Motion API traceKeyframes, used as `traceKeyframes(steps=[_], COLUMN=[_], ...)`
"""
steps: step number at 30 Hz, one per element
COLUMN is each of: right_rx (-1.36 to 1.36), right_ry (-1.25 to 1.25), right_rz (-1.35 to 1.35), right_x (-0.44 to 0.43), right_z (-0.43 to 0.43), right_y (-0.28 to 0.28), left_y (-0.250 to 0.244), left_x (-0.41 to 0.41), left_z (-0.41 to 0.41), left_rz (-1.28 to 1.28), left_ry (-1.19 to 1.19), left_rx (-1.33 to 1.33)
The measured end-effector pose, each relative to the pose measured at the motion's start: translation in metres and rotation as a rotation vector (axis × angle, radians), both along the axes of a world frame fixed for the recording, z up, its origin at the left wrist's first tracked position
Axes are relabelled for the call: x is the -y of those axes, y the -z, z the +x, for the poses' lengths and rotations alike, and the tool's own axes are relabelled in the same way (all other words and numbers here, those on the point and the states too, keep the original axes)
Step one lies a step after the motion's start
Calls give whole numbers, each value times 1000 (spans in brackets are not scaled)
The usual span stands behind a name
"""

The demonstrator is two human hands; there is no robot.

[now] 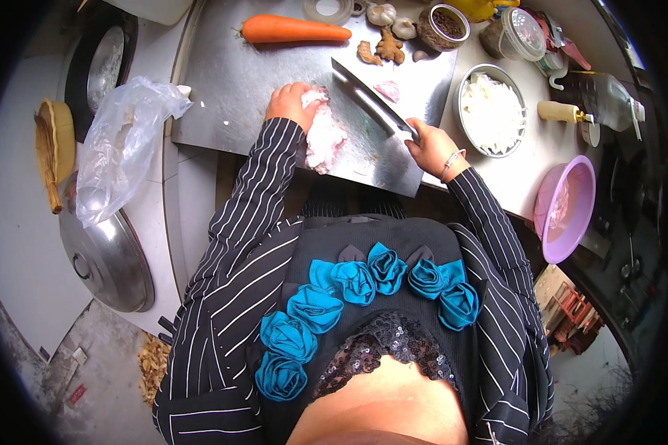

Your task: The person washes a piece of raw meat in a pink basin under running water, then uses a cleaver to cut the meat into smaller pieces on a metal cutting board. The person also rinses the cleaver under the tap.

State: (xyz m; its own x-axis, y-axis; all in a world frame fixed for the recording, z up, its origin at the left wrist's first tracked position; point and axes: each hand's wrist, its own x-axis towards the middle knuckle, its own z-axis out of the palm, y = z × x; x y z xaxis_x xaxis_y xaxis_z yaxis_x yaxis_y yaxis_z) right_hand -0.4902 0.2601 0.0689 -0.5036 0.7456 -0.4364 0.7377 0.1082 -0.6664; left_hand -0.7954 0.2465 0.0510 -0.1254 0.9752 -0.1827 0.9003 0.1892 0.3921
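My left hand [293, 105] grips the upper end of a pale pink piece of raw meat [324, 136] lying near the front edge of a metal board [228, 94]. In my right hand [435, 146] is the handle of a knife with a long blade [367, 95]. The blade slants up and left over the board, apart from the meat. Just right of the blade lies a small slice of meat [388, 90]. Farther back on the board rest a carrot [295, 29], a piece of ginger root [390, 47] and garlic bulbs [381, 14].
Right of the board stands a metal bowl of white slices [492, 152]. A purple basin [580, 222] with meat inside sits at the counter's right edge. Spice jars [444, 26] line the back. A plastic bag [125, 144] and a metal lid [111, 267] lie left.
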Motion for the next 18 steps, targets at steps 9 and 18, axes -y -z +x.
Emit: traceKeyframes(steps=[9, 18], right_rx=[-82, 41], right_ry=[12, -145], right_rz=[-54, 5], right_x=[22, 35], right_z=[-15, -13], right_y=[-18, -17], left_y=[-2, 10], left_x=[5, 16], left_z=[-2, -1], left_rz=[-41, 106], left_ry=[-22, -75], left_rx=[-186, -165])
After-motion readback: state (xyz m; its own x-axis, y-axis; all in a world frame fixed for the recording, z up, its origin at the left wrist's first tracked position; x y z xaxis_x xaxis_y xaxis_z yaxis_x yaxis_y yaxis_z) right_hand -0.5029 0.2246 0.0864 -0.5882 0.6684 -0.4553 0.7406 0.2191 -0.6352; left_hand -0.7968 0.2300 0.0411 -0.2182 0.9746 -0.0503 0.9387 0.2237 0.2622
